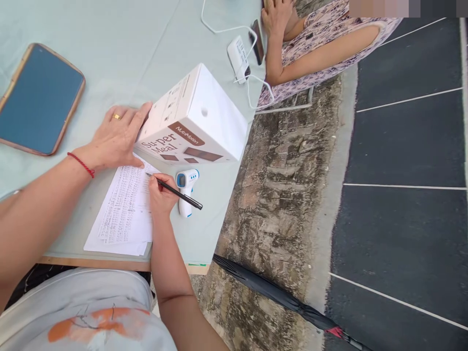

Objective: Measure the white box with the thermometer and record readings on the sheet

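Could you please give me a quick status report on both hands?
Right hand grips pen, tip on paper sheets. Left hand flat on sheets, touching white box. Thermometer beside right hand.

Bright, even daylight; shadows soft; focus sharp; horizon tilted; a pixelated patch sits top right.

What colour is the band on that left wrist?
Red: a thin cord bracelet, clearest in the head view.
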A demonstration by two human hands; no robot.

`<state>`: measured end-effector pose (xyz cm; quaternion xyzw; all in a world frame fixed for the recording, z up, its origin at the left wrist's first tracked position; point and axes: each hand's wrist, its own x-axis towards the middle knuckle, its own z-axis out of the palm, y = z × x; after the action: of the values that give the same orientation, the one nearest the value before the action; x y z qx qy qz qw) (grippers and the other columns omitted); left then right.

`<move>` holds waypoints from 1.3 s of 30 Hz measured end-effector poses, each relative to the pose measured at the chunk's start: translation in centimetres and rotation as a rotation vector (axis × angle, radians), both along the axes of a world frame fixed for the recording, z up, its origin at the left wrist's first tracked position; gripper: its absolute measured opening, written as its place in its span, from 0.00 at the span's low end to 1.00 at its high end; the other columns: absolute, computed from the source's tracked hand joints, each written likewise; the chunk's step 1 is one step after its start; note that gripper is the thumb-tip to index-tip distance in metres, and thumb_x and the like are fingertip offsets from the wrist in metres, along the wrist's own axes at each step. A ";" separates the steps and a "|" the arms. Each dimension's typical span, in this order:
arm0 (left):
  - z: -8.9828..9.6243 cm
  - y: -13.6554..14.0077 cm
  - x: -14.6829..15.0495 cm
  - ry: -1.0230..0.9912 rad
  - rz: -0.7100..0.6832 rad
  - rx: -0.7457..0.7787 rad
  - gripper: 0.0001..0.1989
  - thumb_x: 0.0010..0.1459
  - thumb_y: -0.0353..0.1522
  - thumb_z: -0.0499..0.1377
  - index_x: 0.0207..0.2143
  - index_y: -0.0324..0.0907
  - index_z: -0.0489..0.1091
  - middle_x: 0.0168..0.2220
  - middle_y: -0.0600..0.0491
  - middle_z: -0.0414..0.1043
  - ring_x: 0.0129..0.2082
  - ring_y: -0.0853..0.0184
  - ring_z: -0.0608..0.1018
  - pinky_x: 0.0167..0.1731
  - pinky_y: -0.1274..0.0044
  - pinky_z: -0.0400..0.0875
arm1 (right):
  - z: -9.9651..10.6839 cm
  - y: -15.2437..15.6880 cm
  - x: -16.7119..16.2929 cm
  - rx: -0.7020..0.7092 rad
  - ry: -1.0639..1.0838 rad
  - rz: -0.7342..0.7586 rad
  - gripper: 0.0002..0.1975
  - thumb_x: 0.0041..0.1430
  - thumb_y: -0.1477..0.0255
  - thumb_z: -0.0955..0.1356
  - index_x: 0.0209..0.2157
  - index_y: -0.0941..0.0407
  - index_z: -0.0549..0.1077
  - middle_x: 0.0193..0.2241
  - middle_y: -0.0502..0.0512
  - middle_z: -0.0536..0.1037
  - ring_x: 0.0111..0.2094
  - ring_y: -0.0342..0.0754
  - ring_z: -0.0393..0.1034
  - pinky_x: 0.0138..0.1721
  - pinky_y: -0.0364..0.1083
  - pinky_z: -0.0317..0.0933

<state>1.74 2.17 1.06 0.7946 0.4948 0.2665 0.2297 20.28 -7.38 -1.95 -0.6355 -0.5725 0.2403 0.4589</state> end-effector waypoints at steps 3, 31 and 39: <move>0.3 -0.1 0.1 0.005 0.003 -0.024 0.73 0.42 0.73 0.55 0.74 0.31 0.42 0.64 0.31 0.62 0.65 0.35 0.62 0.65 0.48 0.51 | 0.1 -0.1 0.1 -0.015 -0.003 0.018 0.11 0.61 0.64 0.66 0.31 0.57 0.73 0.28 0.52 0.74 0.30 0.44 0.67 0.33 0.45 0.66; 0.0 -0.1 0.0 -0.022 -0.008 -0.002 0.70 0.43 0.73 0.54 0.74 0.35 0.42 0.64 0.32 0.61 0.65 0.34 0.63 0.65 0.48 0.51 | -0.3 -0.1 0.2 -0.025 0.022 0.004 0.11 0.61 0.64 0.66 0.31 0.57 0.73 0.28 0.51 0.73 0.28 0.44 0.67 0.32 0.45 0.66; -0.1 -0.2 -0.1 -0.023 -0.003 -0.008 0.69 0.44 0.72 0.55 0.74 0.36 0.41 0.65 0.34 0.61 0.65 0.36 0.62 0.66 0.48 0.51 | -0.5 0.1 0.1 -0.022 0.002 -0.012 0.10 0.61 0.65 0.66 0.31 0.57 0.72 0.28 0.52 0.73 0.29 0.44 0.66 0.33 0.45 0.66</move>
<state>1.65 2.00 0.99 0.7913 0.4921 0.2733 0.2388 20.36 -7.31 -2.44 -0.6436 -0.5657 0.2442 0.4539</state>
